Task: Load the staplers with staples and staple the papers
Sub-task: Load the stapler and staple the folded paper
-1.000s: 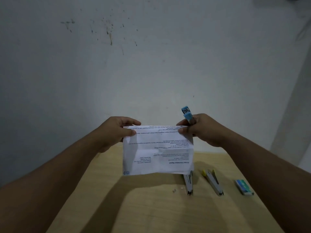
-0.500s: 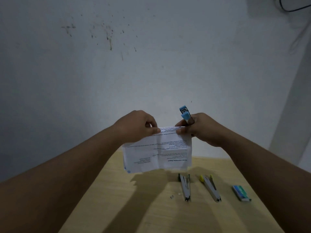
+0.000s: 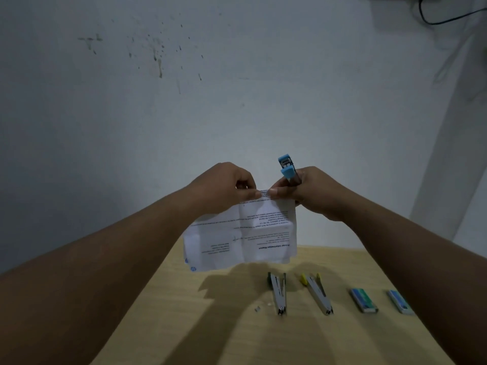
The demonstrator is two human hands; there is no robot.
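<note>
I hold printed white papers [image 3: 245, 233] up in the air above the wooden table [image 3: 216, 333]. My left hand [image 3: 224, 188] pinches their top edge near the middle. My right hand [image 3: 311, 193] pinches the same edge just to the right, thumb on the sheet, and also grips a blue stapler [image 3: 287, 171] that sticks up above the fingers. The papers hang down, their left part sagging. On the table lie a green stapler [image 3: 278, 292] and a yellow stapler [image 3: 317, 293], both swung open.
Two small green-blue staple boxes [image 3: 363, 300] [image 3: 400, 301] lie right of the staplers. A few loose staple bits [image 3: 257, 309] sit left of the green stapler. A stained wall stands right behind the table, and a cable [image 3: 442, 19] hangs at top right.
My left hand has slid right along the papers' top edge until it nearly meets my right hand. The papers' left part now droops. The view tilted, revealing a second staple box.
</note>
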